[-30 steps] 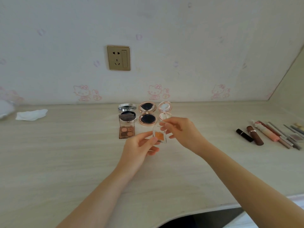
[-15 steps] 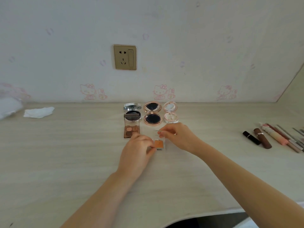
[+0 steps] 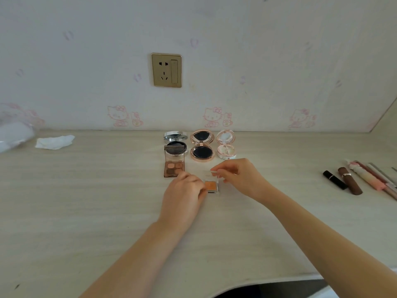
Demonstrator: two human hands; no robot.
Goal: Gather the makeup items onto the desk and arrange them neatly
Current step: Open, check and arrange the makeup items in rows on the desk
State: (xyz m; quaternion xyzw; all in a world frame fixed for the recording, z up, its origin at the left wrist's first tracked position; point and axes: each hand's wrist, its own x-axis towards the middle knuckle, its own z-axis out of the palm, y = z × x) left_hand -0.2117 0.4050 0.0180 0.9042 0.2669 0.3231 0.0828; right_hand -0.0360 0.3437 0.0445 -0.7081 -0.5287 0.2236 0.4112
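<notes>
Orange blush pan (image 3: 211, 185) now down on desk (image 3: 86, 201), no longer lifted; sits right of palette (image 3: 174, 168), below compacts. Left hand (image 3: 182, 196) grips base, right hand (image 3: 238, 177) pinches clear lid. Placement nearly done.

Soft, even daylight; faint shadows under both forearms; wide-angle bending at edges; slight blur at far left.

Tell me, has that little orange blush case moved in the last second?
Yes. The orange blush case came down from mid-air onto the desk, now sitting in front of the rose-gold compact.
</notes>
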